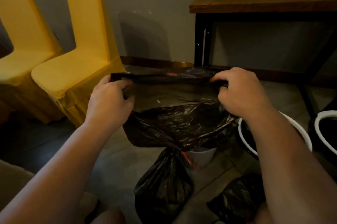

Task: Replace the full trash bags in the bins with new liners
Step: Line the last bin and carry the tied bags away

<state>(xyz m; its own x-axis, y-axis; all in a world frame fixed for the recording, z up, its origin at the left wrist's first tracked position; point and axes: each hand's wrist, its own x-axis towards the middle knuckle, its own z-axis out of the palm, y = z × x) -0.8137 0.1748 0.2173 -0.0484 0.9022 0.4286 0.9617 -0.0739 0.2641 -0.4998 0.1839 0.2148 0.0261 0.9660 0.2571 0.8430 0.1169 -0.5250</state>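
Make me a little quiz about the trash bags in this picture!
1. True or false: the left hand and the right hand both hold the black liner by its top edge.
2. The chair covers are: A) yellow, B) red, C) blue.
3. Fill in: the tied bag lies on the ____.
Key: 1 true; 2 A; 3 floor.
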